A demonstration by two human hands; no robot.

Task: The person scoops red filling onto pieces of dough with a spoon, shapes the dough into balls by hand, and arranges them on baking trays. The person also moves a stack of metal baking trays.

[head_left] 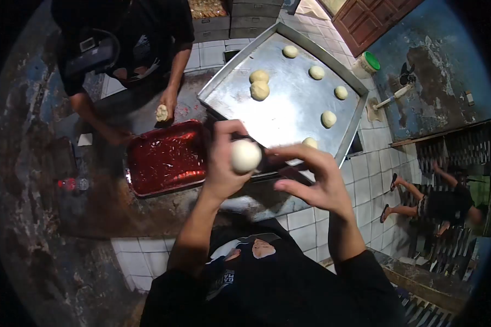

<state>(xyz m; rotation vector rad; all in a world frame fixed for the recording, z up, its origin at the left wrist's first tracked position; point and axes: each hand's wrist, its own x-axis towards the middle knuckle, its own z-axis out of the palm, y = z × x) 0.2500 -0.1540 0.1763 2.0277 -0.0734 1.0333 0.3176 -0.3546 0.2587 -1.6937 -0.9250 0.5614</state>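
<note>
My left hand [219, 166] is curled around a smooth, pale dough ball [246, 156], which shows between the thumb and fingers. Just to the right, my right hand [321, 182] is held with thumb and fingers apart and nothing in them. Both hands are above the near edge of a large metal baking tray [229, 103]. Several dough balls [328, 119] are spread along the tray's far and right sides, one of them partly behind my right fingers. Two yellower balls [259, 90] touch each other toward the tray's left.
Left of my hands sits a red rectangular pan [166, 163] with a glossy red inside. Across the table, a co-worker's hand [169, 103] holds a piece of dough [162, 113]. A clear bottle with a red cap [71, 184] lies at left. Another person [447, 207] is at far right.
</note>
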